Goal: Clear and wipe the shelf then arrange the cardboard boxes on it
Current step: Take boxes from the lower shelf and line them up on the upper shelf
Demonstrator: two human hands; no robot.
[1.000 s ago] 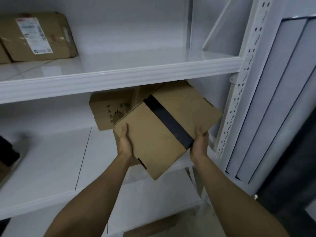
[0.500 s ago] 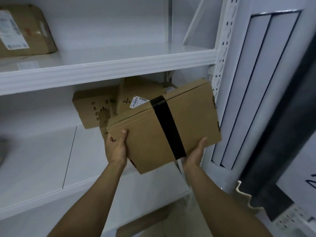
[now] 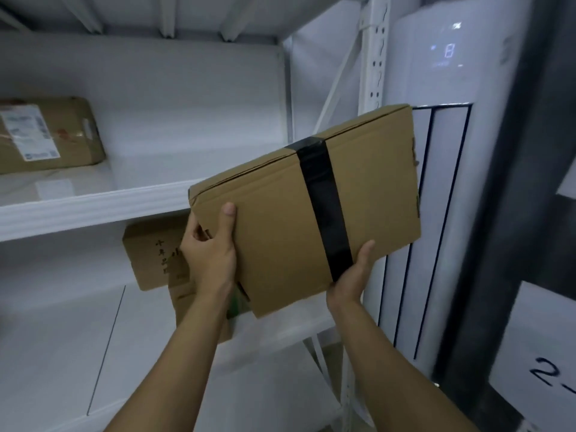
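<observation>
The left hand (image 3: 209, 251) is closed on the near left corner of the cardboard box (image 3: 299, 213), thumb flat on its broad face and fingers curled round the edge; the right hand (image 3: 352, 275) cups the lower edge from beneath, palm up, thumb rising beside the black tape (image 3: 324, 207) that bands the box crosswise; between them the box is carried clear of every surface, lifted in front of the upper shelf (image 3: 93, 204), which lies just beyond the left hand.

The box looks stiff and flat-sided, and its easy tilt suggests a light or moderate load; plain cardboard should grip well, though the tape may be slicker, so opposite edges or corners seem the best holds.

Its long axis runs from the left hand up and away to the right, the far end raised; the broad taped face tips toward the wearer.

Below the left hand, two more boxes (image 3: 156, 254) rest on the lower shelf (image 3: 62, 353); well off to the left, a labelled parcel (image 3: 46, 135) sits on the upper shelf.
</observation>
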